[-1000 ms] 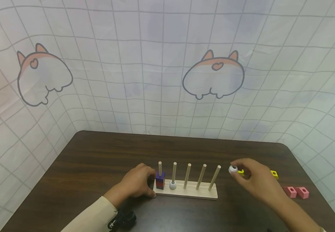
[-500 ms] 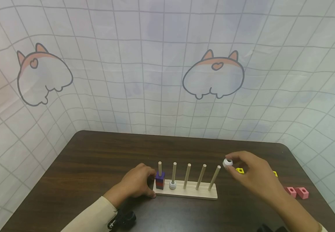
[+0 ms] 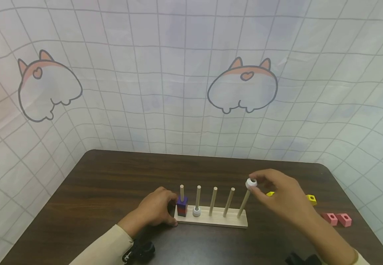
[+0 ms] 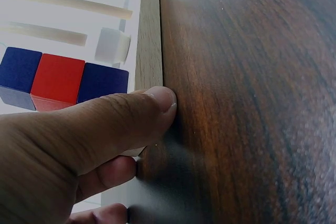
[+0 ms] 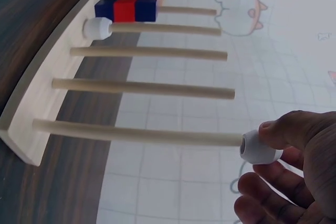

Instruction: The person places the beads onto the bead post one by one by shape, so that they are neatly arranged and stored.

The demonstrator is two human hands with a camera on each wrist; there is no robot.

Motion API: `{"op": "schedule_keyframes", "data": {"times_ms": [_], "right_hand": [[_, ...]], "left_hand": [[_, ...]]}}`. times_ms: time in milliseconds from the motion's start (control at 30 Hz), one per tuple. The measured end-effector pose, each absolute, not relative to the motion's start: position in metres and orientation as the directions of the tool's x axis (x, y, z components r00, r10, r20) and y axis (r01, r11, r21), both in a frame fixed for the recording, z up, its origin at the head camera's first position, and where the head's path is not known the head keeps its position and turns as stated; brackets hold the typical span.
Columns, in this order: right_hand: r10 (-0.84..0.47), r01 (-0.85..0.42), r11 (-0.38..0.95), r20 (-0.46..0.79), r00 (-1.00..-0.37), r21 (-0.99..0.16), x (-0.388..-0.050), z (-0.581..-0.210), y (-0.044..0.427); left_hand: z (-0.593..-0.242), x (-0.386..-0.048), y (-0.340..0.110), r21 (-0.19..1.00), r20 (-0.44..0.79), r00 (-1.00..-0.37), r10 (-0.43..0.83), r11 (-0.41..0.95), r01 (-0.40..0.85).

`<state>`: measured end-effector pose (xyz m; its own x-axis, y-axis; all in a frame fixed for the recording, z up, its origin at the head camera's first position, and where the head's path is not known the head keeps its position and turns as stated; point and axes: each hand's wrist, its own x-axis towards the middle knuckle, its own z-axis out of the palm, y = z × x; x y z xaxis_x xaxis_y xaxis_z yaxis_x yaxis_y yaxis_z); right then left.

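Observation:
A wooden peg board (image 3: 218,221) with several upright pegs stands on the table. My left hand (image 3: 156,208) grips its left end; in the left wrist view the thumb (image 4: 131,116) presses along the front edge. Blue, red and blue square blocks (image 5: 125,10) are stacked on the leftmost peg. One white bead (image 3: 196,211) sits at the foot of the second peg. My right hand (image 3: 285,198) pinches another white bead (image 3: 250,183) between thumb and fingers at the tip of the rightmost peg (image 5: 152,134). Whether the peg tip is inside the bead's hole I cannot tell.
Two yellow blocks (image 3: 311,200) lie on the dark table (image 3: 128,173) to the right, one partly hidden by my right hand. Two pink blocks (image 3: 344,220) lie further right. A black object (image 3: 140,252) is by my left wrist. A patterned white cloth (image 3: 165,92) hangs behind.
My right hand has carried the white bead leftward and up, from beside the peg board to the top of the rightmost peg. The left hand stays on the board's end.

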<state>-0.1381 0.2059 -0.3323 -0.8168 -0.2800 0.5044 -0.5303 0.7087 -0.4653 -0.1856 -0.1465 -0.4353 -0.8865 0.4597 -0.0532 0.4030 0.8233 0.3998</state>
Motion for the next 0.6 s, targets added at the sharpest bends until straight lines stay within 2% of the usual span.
{"op": "schedule_keyframes", "data": {"times_ms": [400, 600], "right_hand": [[-0.316, -0.568, 0.683, 0.515, -0.797, -0.459, -0.140, -0.332, 0.188], [-0.318, -0.584, 0.643, 0.521, -0.792, -0.495, -0.140, -0.333, 0.179]], "left_hand": [[-0.435, -0.186, -0.147, 0.404, -0.053, -0.886, 0.461, 0.821, 0.404], [-0.434, -0.186, -0.147, 0.402, -0.052, -0.885, 0.463, 0.821, 0.406]]}}
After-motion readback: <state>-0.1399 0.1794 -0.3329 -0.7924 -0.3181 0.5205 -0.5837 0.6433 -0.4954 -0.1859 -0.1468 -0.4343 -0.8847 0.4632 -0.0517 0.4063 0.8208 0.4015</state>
